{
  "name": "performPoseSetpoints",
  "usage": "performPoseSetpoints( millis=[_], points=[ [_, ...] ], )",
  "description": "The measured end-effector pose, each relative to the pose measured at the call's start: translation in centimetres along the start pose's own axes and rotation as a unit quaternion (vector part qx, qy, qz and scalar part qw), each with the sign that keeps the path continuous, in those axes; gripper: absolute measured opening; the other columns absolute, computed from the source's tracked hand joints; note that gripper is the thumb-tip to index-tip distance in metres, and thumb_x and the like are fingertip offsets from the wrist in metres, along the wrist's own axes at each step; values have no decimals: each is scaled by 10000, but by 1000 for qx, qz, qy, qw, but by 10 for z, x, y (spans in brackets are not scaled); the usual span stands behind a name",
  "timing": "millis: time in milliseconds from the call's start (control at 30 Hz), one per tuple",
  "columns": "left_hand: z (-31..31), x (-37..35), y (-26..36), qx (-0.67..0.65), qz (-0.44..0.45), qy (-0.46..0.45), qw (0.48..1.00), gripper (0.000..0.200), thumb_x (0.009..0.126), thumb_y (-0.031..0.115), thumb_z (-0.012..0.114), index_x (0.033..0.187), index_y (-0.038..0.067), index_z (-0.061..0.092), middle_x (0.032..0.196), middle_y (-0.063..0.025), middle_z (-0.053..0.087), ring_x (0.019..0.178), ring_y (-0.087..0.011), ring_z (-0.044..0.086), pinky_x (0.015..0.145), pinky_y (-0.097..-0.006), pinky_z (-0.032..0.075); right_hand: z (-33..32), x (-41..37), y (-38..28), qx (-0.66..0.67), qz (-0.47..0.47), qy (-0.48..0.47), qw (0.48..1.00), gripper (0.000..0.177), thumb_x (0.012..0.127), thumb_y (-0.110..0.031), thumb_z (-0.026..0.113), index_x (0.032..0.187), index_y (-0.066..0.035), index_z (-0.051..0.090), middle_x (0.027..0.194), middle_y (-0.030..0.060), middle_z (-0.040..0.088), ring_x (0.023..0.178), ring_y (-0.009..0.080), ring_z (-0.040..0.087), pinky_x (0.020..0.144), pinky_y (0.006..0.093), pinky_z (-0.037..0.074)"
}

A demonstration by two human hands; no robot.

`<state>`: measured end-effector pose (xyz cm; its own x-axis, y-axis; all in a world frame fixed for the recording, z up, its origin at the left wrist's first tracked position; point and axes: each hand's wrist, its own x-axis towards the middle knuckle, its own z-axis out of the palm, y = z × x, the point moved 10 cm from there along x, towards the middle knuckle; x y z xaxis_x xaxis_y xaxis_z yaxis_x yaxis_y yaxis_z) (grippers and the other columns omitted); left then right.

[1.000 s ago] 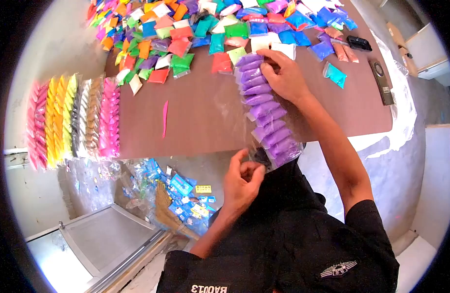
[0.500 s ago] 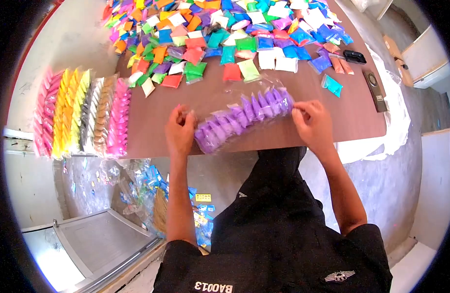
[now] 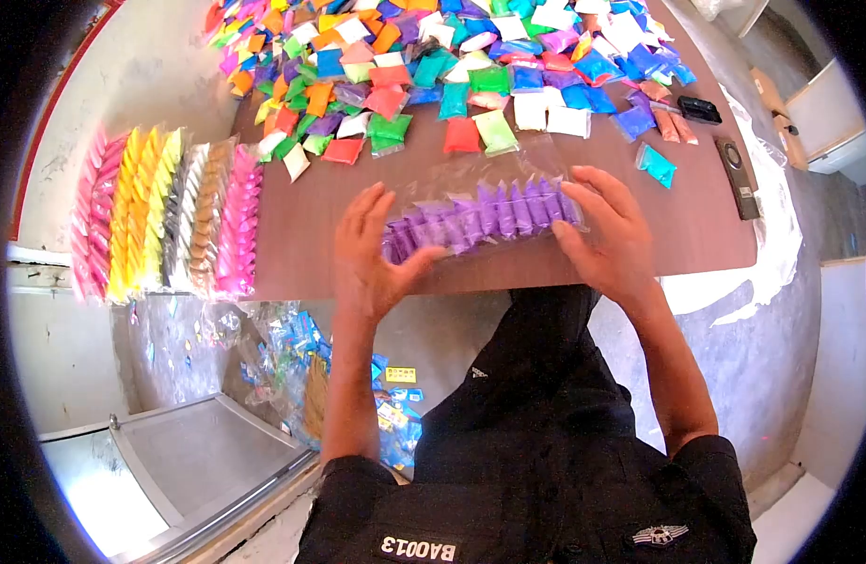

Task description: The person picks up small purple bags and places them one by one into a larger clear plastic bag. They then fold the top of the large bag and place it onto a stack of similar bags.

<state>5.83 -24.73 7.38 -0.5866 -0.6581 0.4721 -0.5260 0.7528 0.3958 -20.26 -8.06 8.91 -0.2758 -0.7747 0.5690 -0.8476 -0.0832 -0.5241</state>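
A clear plastic bag with a row of purple packets [image 3: 485,214] lies across the table in front of me, near its front edge. My left hand [image 3: 369,252] is at the bag's left end, fingers raised and apart, with the thumb stretched along the lower side. At the other end, my right hand [image 3: 610,228] has its thumb and fingers spread around the bag's corner, touching the plastic. Neither hand is closed around the bag. The bag's clear, unfilled part extends behind the packets toward the pile.
Many loose coloured packets [image 3: 386,99] cover the back of the brown table [image 3: 358,282]. Filled bags in rows [image 3: 160,216] stand at the left. On the right lie a teal packet [image 3: 656,165], a black object [image 3: 699,109] and a dark rectangular device [image 3: 734,179].
The purple bag has turned from slanted to nearly level and rests flatter. Both hands have gone from pinching its ends to spread fingers beside them.
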Motion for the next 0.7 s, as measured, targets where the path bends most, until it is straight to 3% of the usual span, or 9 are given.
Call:
performPoseSetpoints(
  millis=[33,133,233,300,367,433,633,700],
  points=[
    [3,-1,19,66,57,-18,996,871,815,536,929,1447,11,640,1573,-218,585,1467,-440,524,1208,-557,427,3,5,-2,1,0,-1,1000,412,874,-177,871,1255,-60,766,1379,164,705,1292,369,676,1078,466,549],
    [1,-3,37,82,87,-17,993,1014,776,622,926,1509,10,582,1658,-213,498,1533,-422,457,1246,-568,375,22,15,-12,-18,-30,-46,998,515,841,-176,891,1322,-52,755,1444,174,680,1338,377,651,1129,478,516],
    [23,-6,32,63,76,-62,993,1057,763,618,932,1532,0,555,1645,-220,513,1518,-428,477,1234,-570,386,41,20,-22,-28,-74,-71,994,528,858,-267,882,1336,-81,757,1456,161,679,1366,378,637,1163,499,481],
    [33,-6,22,64,55,-77,993,1078,751,616,938,1545,1,544,1646,-220,511,1513,-424,483,1229,-562,394,55,22,-30,-46,-125,-93,987,596,892,-439,830,1372,-102,724,1462,146,671,1392,365,613,1200,518,427],
    [45,-8,14,60,35,-94,993,1100,740,613,944,1557,3,532,1648,-220,509,1508,-421,490,1223,-555,402,66,24,-30,-46,-128,-111,985,622,897,-462,825,1387,-96,709,1466,149,668,1395,359,610,1205,522,420],
    [50,-8,5,33,1,-105,994,1135,654,520,1018,1561,43,529,1598,-202,557,1461,-410,545,1244,-521,413,75,26,-30,-44,-133,-128,982,648,903,-485,819,1402,-91,694,1469,152,664,1398,353,608,1209,525,413],
    [58,-6,0,-8,21,-152,988,878,674,539,989,1317,25,684,1308,-192,708,1273,-403,639,1126,-528,462,94,23,-26,-35,-142,-160,976,621,938,-487,797,1403,-92,686,1477,130,664,1398,307,609,1211,536,408],
    [57,-5,0,-16,26,-154,988,845,673,540,989,1282,27,703,1294,-189,710,1264,-402,639,1123,-528,463,95,21,-22,-35,-133,-164,977,600,945,-469,796,1405,-98,687,1460,112,679,1388,298,618,1212,534,405]
  ],
)
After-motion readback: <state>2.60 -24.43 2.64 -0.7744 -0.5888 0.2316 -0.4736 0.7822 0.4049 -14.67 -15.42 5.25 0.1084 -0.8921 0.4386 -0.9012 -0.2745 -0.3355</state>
